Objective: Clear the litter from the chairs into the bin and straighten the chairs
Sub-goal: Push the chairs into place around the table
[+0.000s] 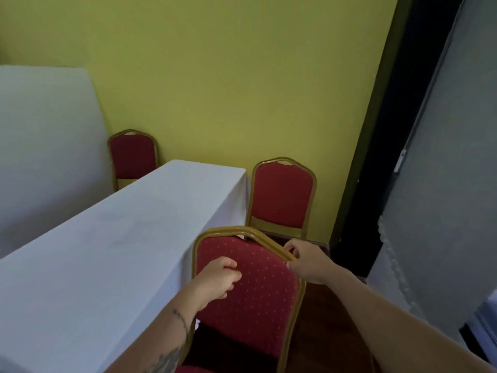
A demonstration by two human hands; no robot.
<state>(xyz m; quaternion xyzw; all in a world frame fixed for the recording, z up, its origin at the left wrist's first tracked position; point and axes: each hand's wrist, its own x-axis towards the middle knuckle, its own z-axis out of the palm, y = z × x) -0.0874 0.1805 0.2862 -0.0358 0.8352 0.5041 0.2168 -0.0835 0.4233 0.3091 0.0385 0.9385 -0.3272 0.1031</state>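
A red padded chair point(258, 297) with a gold frame stands right in front of me, its back toward me, pushed against the table's side. My right hand point(306, 261) is closed around the top right of its gold frame. My left hand point(220, 278) rests on the red backrest with fingers curled, holding nothing. Another red chair point(281, 195) stands at the table's far end against the wall. A third red chair point(133, 157) stands behind the table's far left corner. No litter or bin shows.
A long table point(107, 251) under a white cloth fills the left half. A yellow wall point(228, 90) is behind it. A dark door frame point(376, 144) and a grey panel point(443, 184) stand on the right. Dark wooden floor point(322, 319) lies beside the near chair.
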